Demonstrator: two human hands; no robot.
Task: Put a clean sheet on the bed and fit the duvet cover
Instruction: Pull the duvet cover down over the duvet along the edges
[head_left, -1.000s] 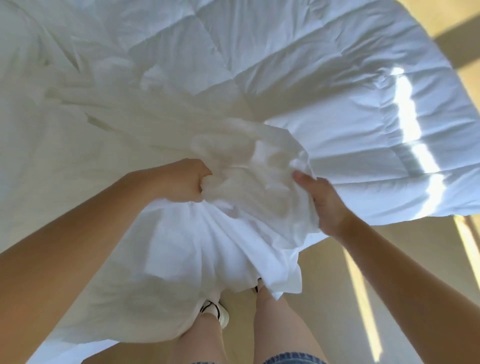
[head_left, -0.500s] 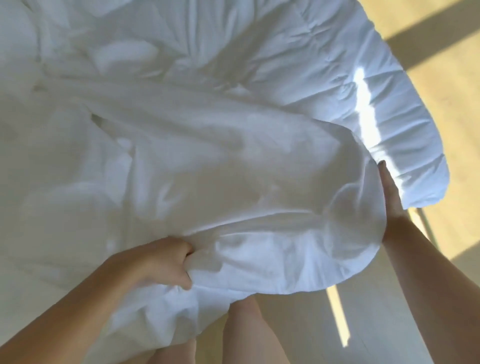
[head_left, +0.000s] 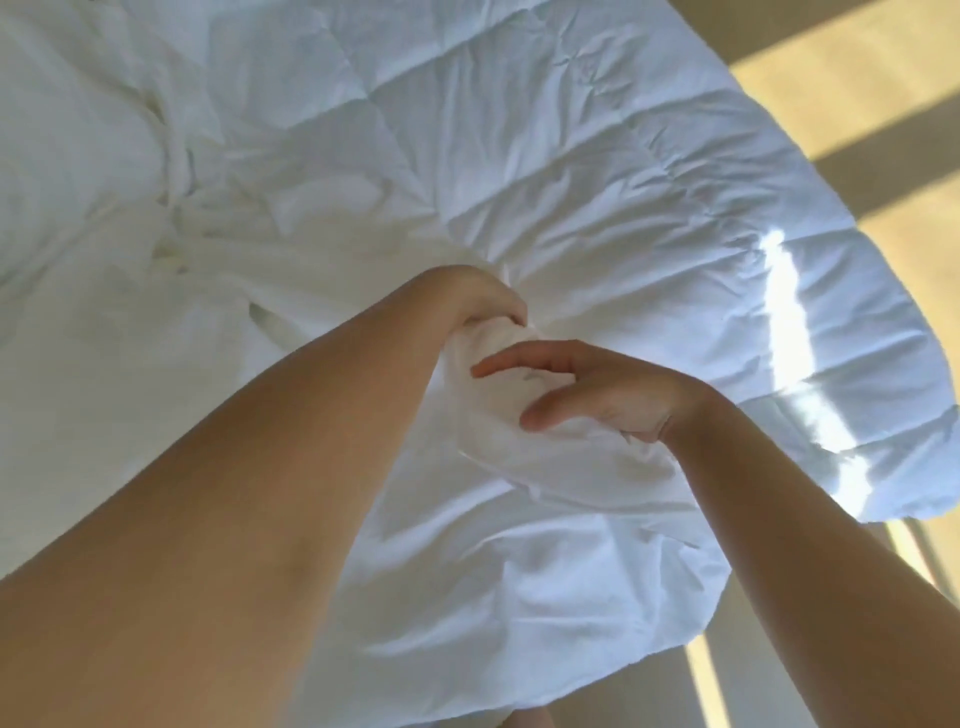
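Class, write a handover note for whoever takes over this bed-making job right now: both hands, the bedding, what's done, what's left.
Left hand: grips a bunch of the duvet cover.
Right hand: pinches the same bunch, thumb below.
Duvet: spread out, quilting mostly bare, one corner overhanging the floor.
Done: cover gathered at the near edge. Sheet not visible.
To do: work the cover over the duvet.

Right hand (head_left: 597, 395) back on left-held duvet cover (head_left: 545, 571)
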